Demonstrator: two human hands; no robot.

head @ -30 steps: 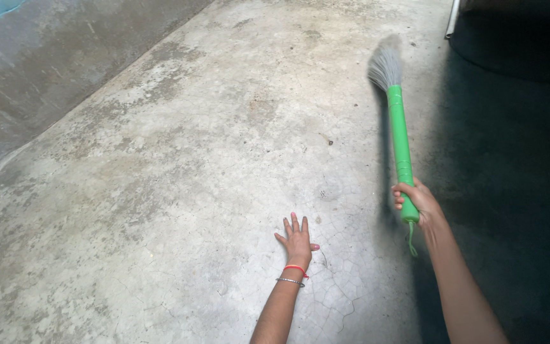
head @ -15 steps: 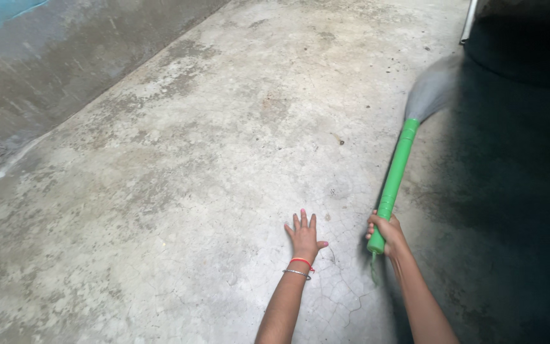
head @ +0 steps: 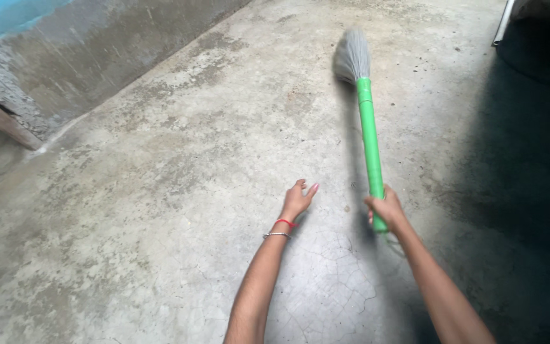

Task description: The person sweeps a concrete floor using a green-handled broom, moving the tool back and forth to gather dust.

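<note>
My right hand (head: 384, 208) grips the lower end of a broom with a bright green handle (head: 369, 143). Its grey bristle head (head: 352, 56) points away from me, over the concrete floor (head: 179, 178). My left hand (head: 298, 199) hovers just above the cracked floor, left of the broom handle, fingers loosely apart and holding nothing. A red thread and a silver bangle circle that wrist.
A stained concrete wall (head: 97, 44) with a blue painted band runs along the left. A wooden plank end (head: 1, 118) leans at its base. A large dark round container (head: 542, 38) and a white pipe (head: 501, 22) stand at the top right, in shadow.
The broom head has swung from the right, near the dark container, back to the left and now points straight ahead. My left hand has lifted off the floor and its fingers have relaxed.
</note>
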